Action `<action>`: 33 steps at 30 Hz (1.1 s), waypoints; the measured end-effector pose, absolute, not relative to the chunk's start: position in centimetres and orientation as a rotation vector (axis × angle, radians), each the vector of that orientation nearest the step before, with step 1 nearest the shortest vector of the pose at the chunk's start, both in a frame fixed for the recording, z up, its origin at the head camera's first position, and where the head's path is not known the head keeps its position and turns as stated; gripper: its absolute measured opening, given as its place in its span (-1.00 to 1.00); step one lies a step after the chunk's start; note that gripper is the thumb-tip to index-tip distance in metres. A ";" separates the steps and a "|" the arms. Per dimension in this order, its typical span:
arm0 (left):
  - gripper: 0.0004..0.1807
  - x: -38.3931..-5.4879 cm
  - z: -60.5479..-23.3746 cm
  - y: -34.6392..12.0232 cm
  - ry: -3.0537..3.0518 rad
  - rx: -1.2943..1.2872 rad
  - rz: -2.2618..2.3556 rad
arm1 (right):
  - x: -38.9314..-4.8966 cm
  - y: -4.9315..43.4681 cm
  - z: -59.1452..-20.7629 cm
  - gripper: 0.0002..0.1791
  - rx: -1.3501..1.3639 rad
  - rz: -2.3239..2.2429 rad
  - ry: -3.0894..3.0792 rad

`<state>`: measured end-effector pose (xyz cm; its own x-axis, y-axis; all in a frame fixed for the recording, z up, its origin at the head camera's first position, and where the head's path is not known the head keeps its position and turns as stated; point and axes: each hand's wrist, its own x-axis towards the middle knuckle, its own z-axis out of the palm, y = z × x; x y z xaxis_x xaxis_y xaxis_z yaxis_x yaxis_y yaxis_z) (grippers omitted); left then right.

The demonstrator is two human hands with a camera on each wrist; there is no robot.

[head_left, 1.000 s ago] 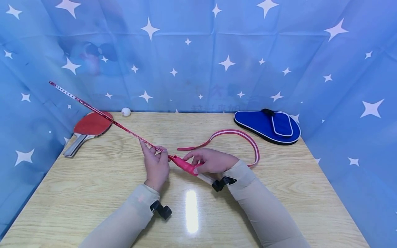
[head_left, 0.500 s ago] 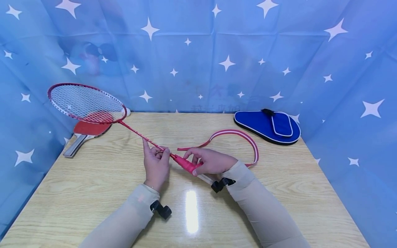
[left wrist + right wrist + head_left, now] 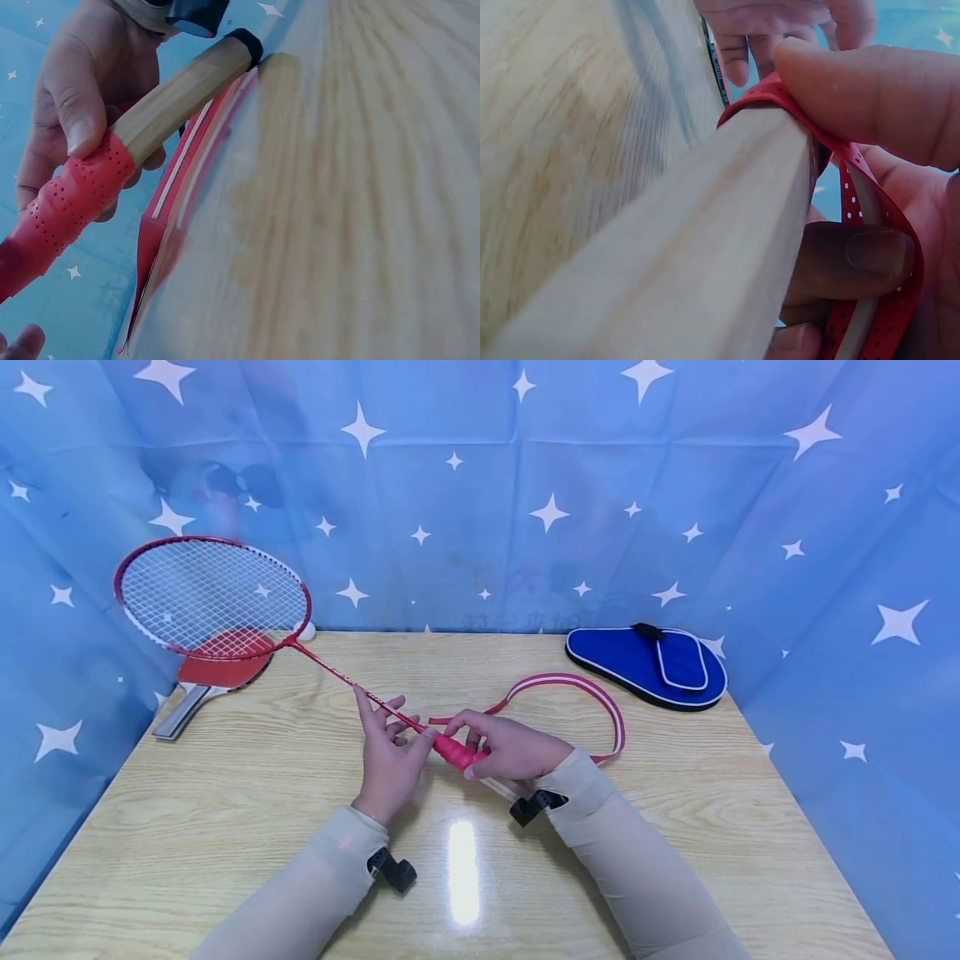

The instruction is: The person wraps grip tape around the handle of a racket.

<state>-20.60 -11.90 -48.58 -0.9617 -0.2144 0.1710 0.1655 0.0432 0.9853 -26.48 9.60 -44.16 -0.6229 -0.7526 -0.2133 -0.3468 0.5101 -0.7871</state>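
Observation:
A red and white badminton racket (image 3: 324,665) is held aslant over the table, its strung head up at the left. My left hand (image 3: 392,768) holds it where the shaft meets the handle, thumb at the top of the wrap, fingers behind the shaft. Red perforated grip tape (image 3: 75,187) winds round the upper handle; the lower wooden handle (image 3: 191,90) is bare. My right hand (image 3: 517,750) pinches the tape at the wrap's lower end, with the thumb (image 3: 870,97) pressing it against the wood. The loose tape (image 3: 562,678), white-striped, curves over the table behind that hand.
A red table tennis bat (image 3: 225,670) lies at the table's back left, partly behind the racket head. Near it sits a white ball (image 3: 308,632) at the back edge. A blue bat case (image 3: 622,662) lies back right. A starry blue curtain (image 3: 465,510) surrounds the table (image 3: 225,810).
The racket has turned about its length, its head going from edge-on to showing its face. My left hand has shifted right towards the wrap and its fingers have spread.

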 end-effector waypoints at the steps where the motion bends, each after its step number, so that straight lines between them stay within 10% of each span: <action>1: 0.47 -20.6 -48.5 -11.8 -2.084 0.042 -1.983 | -26.5 9.6 -44.2 -0.37 -0.896 -0.982 2.212; 33: 0.57 -20.6 -48.4 -11.9 -2.271 0.093 -1.857 | -27.0 10.0 -43.9 -0.34 -0.883 -0.996 2.135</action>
<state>-20.60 -11.92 -48.45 -0.9767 -0.1783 0.1191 0.0814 0.2056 0.9752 -26.97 10.04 -43.86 -0.5877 -0.7711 -0.2450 -0.3079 0.4931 -0.8136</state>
